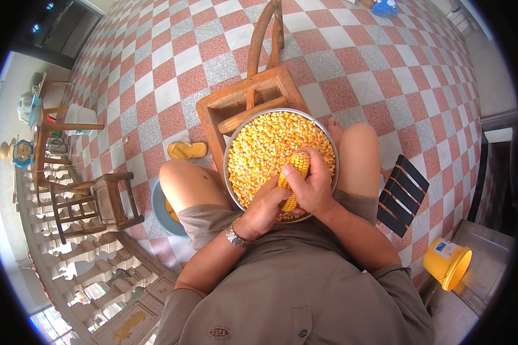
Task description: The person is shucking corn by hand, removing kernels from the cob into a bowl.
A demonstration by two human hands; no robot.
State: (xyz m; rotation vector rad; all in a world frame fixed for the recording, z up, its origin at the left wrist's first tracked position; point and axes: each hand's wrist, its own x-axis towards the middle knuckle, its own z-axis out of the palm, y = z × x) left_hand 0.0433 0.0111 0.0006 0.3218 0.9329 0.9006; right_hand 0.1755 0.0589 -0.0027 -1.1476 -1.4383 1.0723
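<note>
Both of my hands grip one ear of yellow corn (300, 163) above a round metal basin (227, 172). My left hand (265, 207), with a metal watch band (235, 236) at the wrist, holds the lower left side of the ear. My right hand (313, 185) wraps the ear from the right, its thumb laid across the kernels. Loose corn kernels (263, 151), yellow and whitish, fill the basin broadly. The basin stands between my knees, its far rim over the front of a wooden chair frame (246, 97). Part of the ear is hidden by my fingers.
A blue-grey tub (159, 207) holding corn ears (170, 208) is by my left knee, near a yellow slipper (187, 150). A small wooden chair (110, 200) stands farther left. On the right are a black slatted seat (402, 196) and a yellow bucket (444, 261).
</note>
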